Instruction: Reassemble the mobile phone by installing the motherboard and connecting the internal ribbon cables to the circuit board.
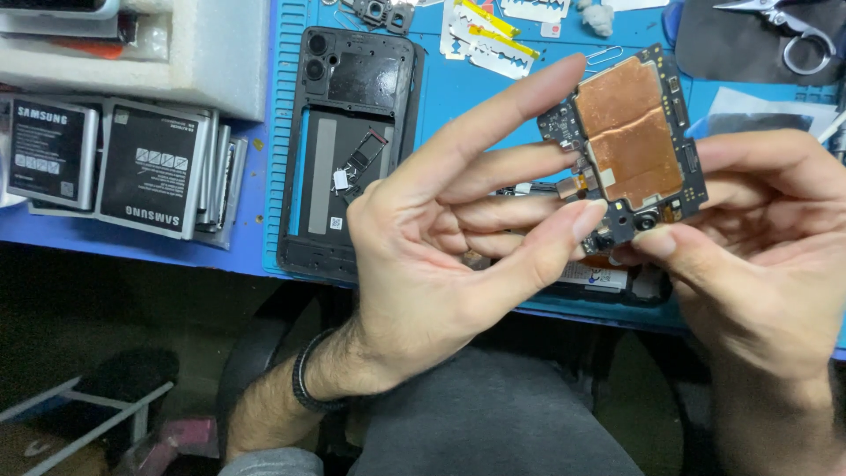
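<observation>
Scanning from the left, a stack of flat grey batteries [132,167] is seen at the near-left edge of the blue mat [458,88], with a white foam block [203,53] behind it. Next, an opened phone frame [344,150] lies flat on the mat, its near end close to the table edge.

The left hand [441,256] is held with fingers spread apart; only the thumb tip and a fingertip are touching the left edge of the circuit board [630,145]. The right hand [758,256] is pinched shut on the board's near corner, beside the small camera lenses. The board is held tilted in the air, above a second dark part on the mat and just past the table edge, over the lap.

A slip is the clear risk: with so light a grip, the board could be dropped onto the lap or floor. The small ribbon tab on its left side could be bent by the left fingers. Lenses could be smudged by the right thumb.

Little room is left on the far side, where razor blades [489,40] and scissors [793,31] are lying. Open space is found only near, toward the body.
</observation>
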